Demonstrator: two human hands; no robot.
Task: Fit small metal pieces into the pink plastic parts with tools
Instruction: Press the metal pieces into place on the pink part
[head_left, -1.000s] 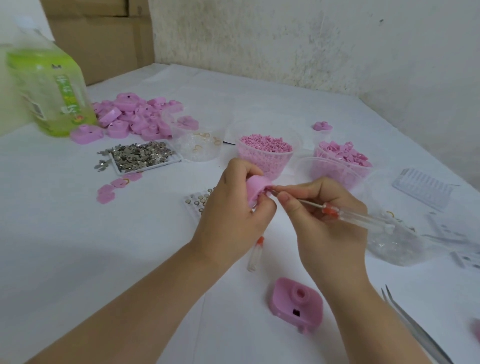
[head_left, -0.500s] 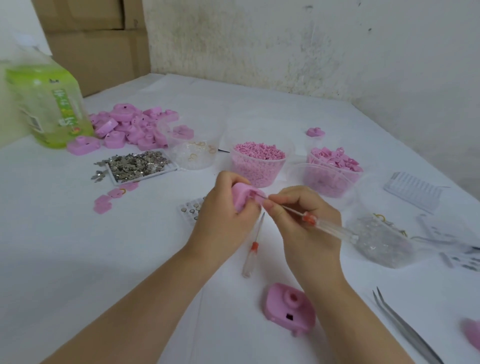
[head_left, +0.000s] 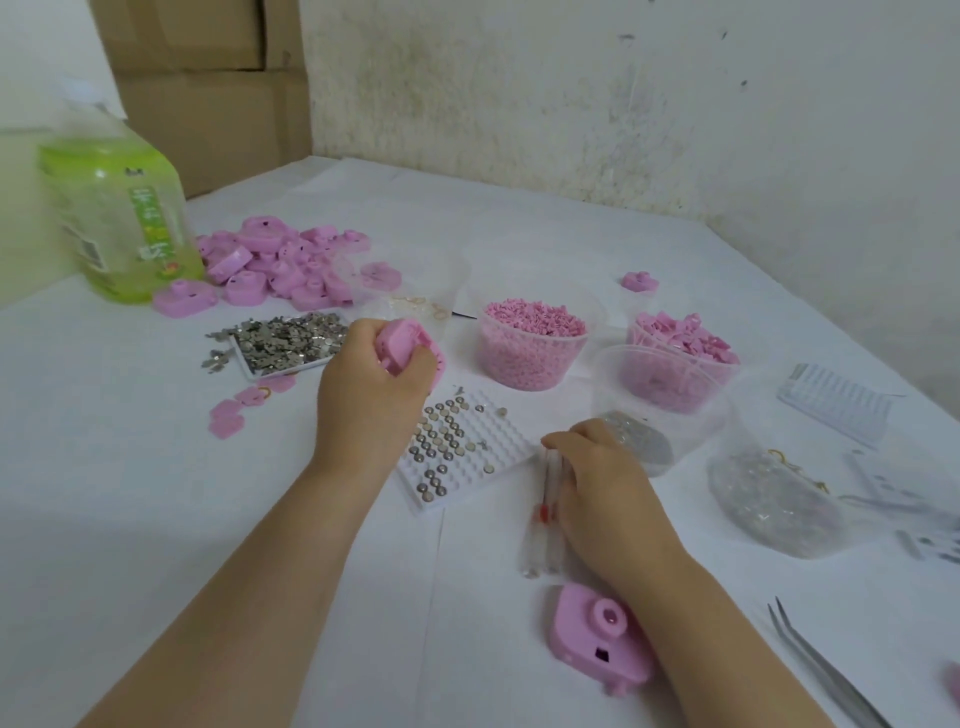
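1. Two things lie nearest me: a spare pink part (head_left: 597, 634) flat on the white table (head_left: 156, 519) just beside my right wrist, and the tweezers (head_left: 826, 675) off to the right, untouched.
2. My right hand (head_left: 608, 488) has come down from the work to the table. A second ago it was poking a small screwdriver into the piece I held. Now that tool lies next to its twin, two screwdrivers (head_left: 543, 514) side by side under my bent fingers. Whether I am pinching one or only resting on them I cannot tell, because the hand hides the contact.
3. Just beyond, the white grid tray (head_left: 467, 457) of small round metal pieces sits between my two hands. It is in plain sight now, where my hands covered most of it before.
4. My left hand (head_left: 374, 400) has drifted up and to the left, well apart from the right. Its fingers are curled tight round the held pink part (head_left: 402, 345), which is off the table and near the flat tray of silver bits (head_left: 291, 340).
5. Farther back stand the tubs of pink bits (head_left: 530, 353), the heap of pink parts (head_left: 280, 265) and the green bottle (head_left: 119, 218).
6. My reading: the prodding step on this piece looks finished — next I either swap tools or fetch another metal piece from the grid tray, and I shouldn't loosen my left grip before then.
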